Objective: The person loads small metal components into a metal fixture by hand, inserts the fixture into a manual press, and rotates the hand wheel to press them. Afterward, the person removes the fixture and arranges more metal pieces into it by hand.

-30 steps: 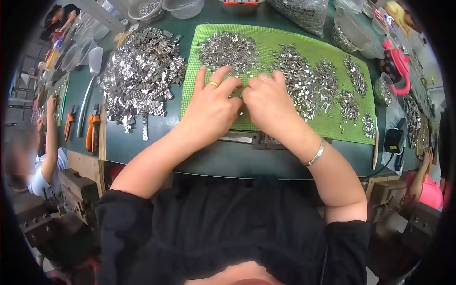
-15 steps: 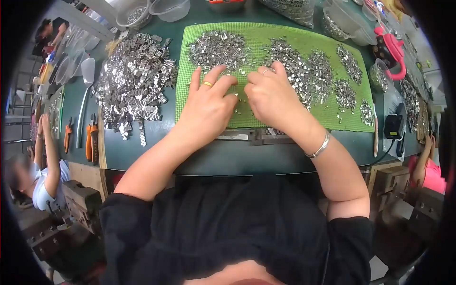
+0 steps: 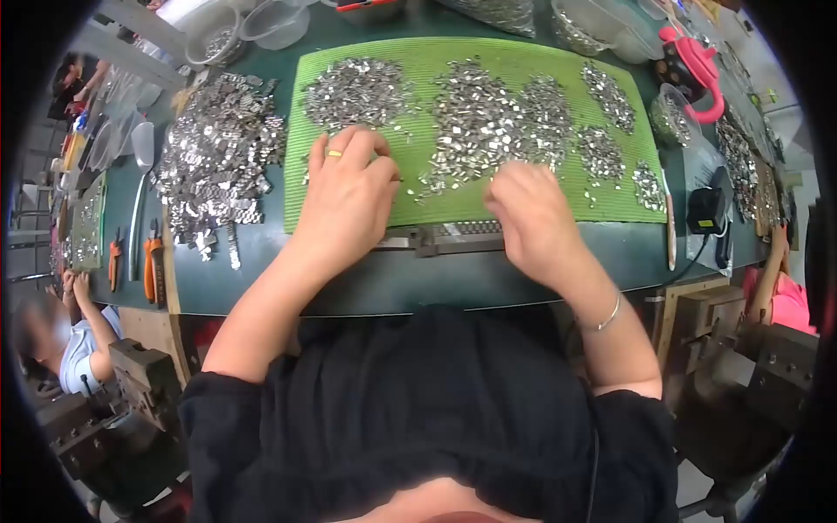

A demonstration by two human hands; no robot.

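While reaching over the table (image 3: 418, 283), with orange pliers (image 3: 153, 272) and shiny strips (image 3: 214, 161) at left, has left hand (image 3: 349, 187) curled near a pile of metal bits (image 3: 357, 91) on the green mat (image 3: 436, 209). Next, has right hand (image 3: 534, 213) curled by a bigger pile (image 3: 475, 122). Cannot tell whether holding any bits in either grip.

This looks like a small-parts workshop or factory floor: a long dark-green bench (image 3: 418, 285) carries sorted heaps of small shiny silver metal pieces (image 3: 475, 122) on a bright green ribbed mat (image 3: 436, 211), beside a larger pile of flat linked silver metal strips (image 3: 218, 166). Orange-handled pliers (image 3: 153, 272) and clear plastic tubs (image 3: 275, 23) lie about, and dark heavy metal machine blocks (image 3: 144, 379) stand along the front. People in a light-blue top (image 3: 80, 356) and a pink top (image 3: 789, 301) sit at neighbouring places.
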